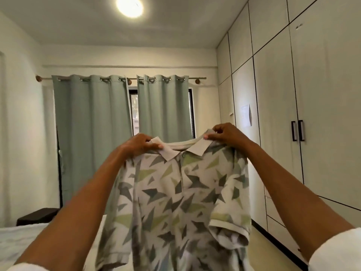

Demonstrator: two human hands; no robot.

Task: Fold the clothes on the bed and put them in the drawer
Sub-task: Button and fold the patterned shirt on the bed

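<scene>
Open air lies between the held-up shirt (181,192) and the wardrobe (322,114) on the right, with perhaps floor below.

Both arms raised and stretched forward, forearms bare, white sleeves pushed back near elbows at lower frame corners. Left hand (139,144) up at about head-camera height, back of hand toward camera, fingers (156,146) curled, pinching polo shirt (181,196) at left collar end. Right hand (224,133) slightly higher — fingers bent, thumb and fingertips pinching right collar end. Hands apart, collar stretched between them; shirt hangs below.
</scene>
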